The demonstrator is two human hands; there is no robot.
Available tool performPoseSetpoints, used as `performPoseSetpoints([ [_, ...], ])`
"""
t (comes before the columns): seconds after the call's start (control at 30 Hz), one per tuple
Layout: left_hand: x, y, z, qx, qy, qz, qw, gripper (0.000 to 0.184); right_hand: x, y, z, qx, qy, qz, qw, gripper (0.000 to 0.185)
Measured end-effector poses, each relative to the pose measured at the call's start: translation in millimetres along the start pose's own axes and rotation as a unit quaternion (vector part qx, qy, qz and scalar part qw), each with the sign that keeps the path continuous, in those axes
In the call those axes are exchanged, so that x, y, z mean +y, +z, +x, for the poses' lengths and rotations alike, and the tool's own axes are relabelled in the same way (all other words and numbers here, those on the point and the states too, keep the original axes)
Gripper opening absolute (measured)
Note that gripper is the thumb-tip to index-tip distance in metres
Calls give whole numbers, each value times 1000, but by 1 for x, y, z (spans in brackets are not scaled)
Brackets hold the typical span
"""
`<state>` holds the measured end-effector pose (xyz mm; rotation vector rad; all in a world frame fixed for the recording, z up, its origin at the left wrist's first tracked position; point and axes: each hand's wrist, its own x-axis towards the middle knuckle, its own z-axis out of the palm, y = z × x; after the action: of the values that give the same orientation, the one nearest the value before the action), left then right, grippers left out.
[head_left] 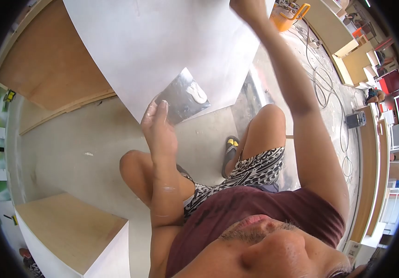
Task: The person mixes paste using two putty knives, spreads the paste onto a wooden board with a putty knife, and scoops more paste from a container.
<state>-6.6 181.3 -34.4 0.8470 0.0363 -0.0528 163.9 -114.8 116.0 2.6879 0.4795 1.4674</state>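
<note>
My left hand (158, 116) grips a thin, square metal putty plate (181, 104) by its lower left edge. A blob of white paste (196, 92) lies on the plate's upper right part. Behind it stands a large white panel (162, 41), running out of the top of the view. My right arm is stretched up along the panel's right side, and my right hand (251, 10) is at the top edge, near the white surface. Its fingers look closed, but the frame cuts them off, so what they hold is hidden.
A brown wooden board (55, 60) is at the left. A box with a wooden top (74, 231) stands lower left. An orange container (283, 21) and cables (322, 85) lie on the right floor, beside wooden cabinets (368, 171).
</note>
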Motion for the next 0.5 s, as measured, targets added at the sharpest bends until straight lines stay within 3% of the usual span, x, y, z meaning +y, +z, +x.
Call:
performPoseSetpoints([
  [0.07,-1,-3,2,-5,2,1,1000,29,-8,36,-61,17,7,-15,1000,45],
  [0.13,-3,-4,2,-7,-1,-1,1000,29,-27,52,-115,-19,-15,-64,998,46],
  [0.23,-3,-3,7,-4,-9,-4,1000,29,-45,54,-162,-121,38,-47,991,47],
  [0.33,-4,1,9,3,-16,-6,1000,29,-8,23,-111,-41,59,39,997,47],
  [0.37,-5,1,9,3,-20,-5,1000,29,-2,-5,-69,-167,175,-47,969,48],
  [0.43,-8,0,8,-1,-24,3,1000,29,17,-55,0,-144,244,-8,959,48],
  [0.47,-10,0,9,-3,-20,7,1000,29,35,-69,17,5,188,115,975,48],
  [0.5,-11,1,10,-6,-16,10,1000,29,59,-70,33,15,159,77,984,46],
])
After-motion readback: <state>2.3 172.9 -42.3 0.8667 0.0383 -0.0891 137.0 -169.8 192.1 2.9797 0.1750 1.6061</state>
